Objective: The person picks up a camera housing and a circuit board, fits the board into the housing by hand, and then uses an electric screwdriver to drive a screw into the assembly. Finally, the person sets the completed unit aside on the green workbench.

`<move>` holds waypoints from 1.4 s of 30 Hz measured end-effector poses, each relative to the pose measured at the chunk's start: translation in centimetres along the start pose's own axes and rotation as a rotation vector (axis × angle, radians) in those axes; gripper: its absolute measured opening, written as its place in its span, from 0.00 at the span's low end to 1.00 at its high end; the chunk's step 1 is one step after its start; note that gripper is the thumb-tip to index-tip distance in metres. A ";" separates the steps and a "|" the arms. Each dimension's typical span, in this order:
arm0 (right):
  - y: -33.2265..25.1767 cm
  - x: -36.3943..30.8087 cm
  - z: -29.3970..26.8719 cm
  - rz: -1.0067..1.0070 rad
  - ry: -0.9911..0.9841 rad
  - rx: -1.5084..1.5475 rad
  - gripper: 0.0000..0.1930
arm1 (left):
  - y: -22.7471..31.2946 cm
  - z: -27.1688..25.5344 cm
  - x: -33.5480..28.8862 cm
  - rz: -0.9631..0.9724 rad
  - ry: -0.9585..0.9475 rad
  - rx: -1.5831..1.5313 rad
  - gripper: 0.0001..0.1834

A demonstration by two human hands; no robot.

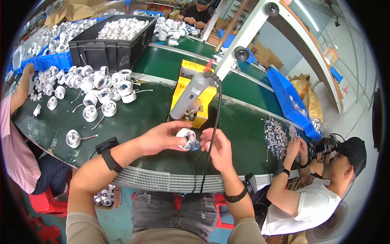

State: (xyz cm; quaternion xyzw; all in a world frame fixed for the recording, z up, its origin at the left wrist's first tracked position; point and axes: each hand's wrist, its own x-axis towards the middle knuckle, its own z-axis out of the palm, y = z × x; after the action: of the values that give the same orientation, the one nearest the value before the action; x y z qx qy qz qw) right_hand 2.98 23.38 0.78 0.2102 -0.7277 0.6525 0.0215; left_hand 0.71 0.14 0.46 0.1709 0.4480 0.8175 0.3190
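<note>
We are grasping a white round housing (183, 133) in our left hand (159, 139), holding it above the green bench (142, 116), directly before a yellow machine (175, 97). Our right hand (220, 151) is hovering with bent fingers just beside the housing's blue piece (194, 145); we cannot tell whether it is gripping anything. A black cable (219, 101) is hanging across it. Farther out, more white housings (104, 82) are lying leftward, and wired parts (275, 140) are lying rightward beside a co-worker's hands (295, 147).
</note>
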 end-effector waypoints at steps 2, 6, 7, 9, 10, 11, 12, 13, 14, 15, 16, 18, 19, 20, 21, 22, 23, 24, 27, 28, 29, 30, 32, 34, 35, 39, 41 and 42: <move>-0.6 -0.3 0.7 0.107 0.024 0.016 0.14 | -0.6 -0.1 -0.1 0.019 0.020 0.034 0.34; -0.7 -0.3 1.5 0.160 -0.029 -0.032 0.09 | -1.1 0.5 -0.2 0.090 0.108 0.055 0.33; -0.7 -0.3 1.5 0.158 -0.021 0.002 0.09 | -1.5 0.3 0.0 0.081 0.106 0.058 0.33; -0.7 -0.2 1.5 0.191 0.001 0.064 0.08 | -2.1 -0.2 0.4 0.127 0.103 0.022 0.29; -0.8 -0.1 1.4 0.222 0.016 0.122 0.08 | -2.1 -0.3 0.4 0.118 0.101 0.027 0.29; -0.8 0.0 1.5 0.221 0.025 0.129 0.08 | -2.0 -0.3 0.4 0.124 0.103 0.021 0.29; -0.9 0.0 1.6 0.230 0.019 0.161 0.09 | -1.9 -0.2 0.3 0.128 0.106 0.015 0.29; -0.9 -0.1 1.7 0.237 0.014 0.193 0.10 | -1.8 0.2 0.2 0.117 0.103 0.021 0.29; -1.0 -0.1 1.7 0.257 0.001 0.182 0.11 | -1.5 0.7 0.2 0.131 0.095 -0.028 0.30; -0.8 -0.1 1.8 0.257 0.009 0.191 0.11 | -1.4 1.1 0.1 0.146 0.090 -0.077 0.32; -0.6 -0.1 1.8 0.122 -0.015 0.192 0.12 | -1.4 1.3 0.2 0.136 0.090 -0.070 0.32; -0.4 -0.1 1.9 -0.018 -0.030 0.200 0.12 | -1.3 1.5 0.2 0.139 0.090 -0.110 0.36; -0.4 -0.1 1.8 -0.019 -0.049 0.183 0.11 | -1.3 1.6 0.2 0.133 0.090 -0.100 0.36; -0.5 -0.1 1.8 -0.020 -0.067 0.165 0.10 | -1.5 1.7 0.0 0.131 0.096 -0.086 0.38; -0.8 -0.2 1.8 -0.025 -0.060 0.170 0.10 | -1.5 1.8 -0.1 0.129 0.100 -0.072 0.41; -1.1 -0.2 1.8 0.099 -0.027 0.239 0.10 | -1.5 1.9 0.0 0.124 0.098 -0.065 0.41; -1.3 -0.2 1.8 0.222 0.004 0.308 0.09 | -1.4 2.0 0.0 0.090 0.073 -0.029 0.41; -0.9 -0.2 1.8 0.192 0.016 0.277 0.09 | -1.5 2.0 0.0 0.054 0.051 0.003 0.41; -0.4 -0.2 2.0 0.148 0.031 0.306 0.09 | -1.6 1.7 0.0 0.037 0.051 0.090 0.38; -0.5 -0.2 2.2 0.164 0.053 0.327 0.10 | -1.6 1.7 0.0 0.034 0.052 0.091 0.38; -0.2 -0.3 2.5 0.165 0.053 0.329 0.10 | -1.6 1.8 0.0 0.043 0.073 0.130 0.38; 0.3 -0.3 2.7 0.105 0.079 0.281 0.09 | -1.5 1.8 0.0 0.055 0.093 0.169 0.39; 0.6 -0.3 2.6 0.044 0.104 0.233 0.09 | -1.7 1.4 0.2 0.077 0.083 0.210 0.39; 0.5 -0.5 2.4 -0.048 0.122 -0.052 0.09 | -1.8 1.3 0.3 0.092 0.072 0.248 0.39; 0.5 -0.4 2.2 -0.046 0.124 -0.051 0.09 | -1.6 1.4 0.3 0.099 0.070 0.271 0.39; 0.2 -0.1 2.1 -0.220 0.131 -0.229 0.12 | -1.7 1.2 0.1 0.129 0.059 0.281 0.38; -0.5 -0.1 2.3 -0.283 0.139 -0.379 0.15 | -1.6 1.6 0.0 0.124 0.045 0.279 0.37; -1.1 -0.1 2.6 -0.255 0.216 -0.357 0.18 | -1.6 1.7 0.1 0.122 0.024 0.276 0.36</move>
State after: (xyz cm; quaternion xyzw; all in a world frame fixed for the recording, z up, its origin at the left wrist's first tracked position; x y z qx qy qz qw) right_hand 4.09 20.82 1.35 0.2224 -0.7926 0.5241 0.2184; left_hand 2.26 1.92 0.01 0.2303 0.5488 0.7679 0.2369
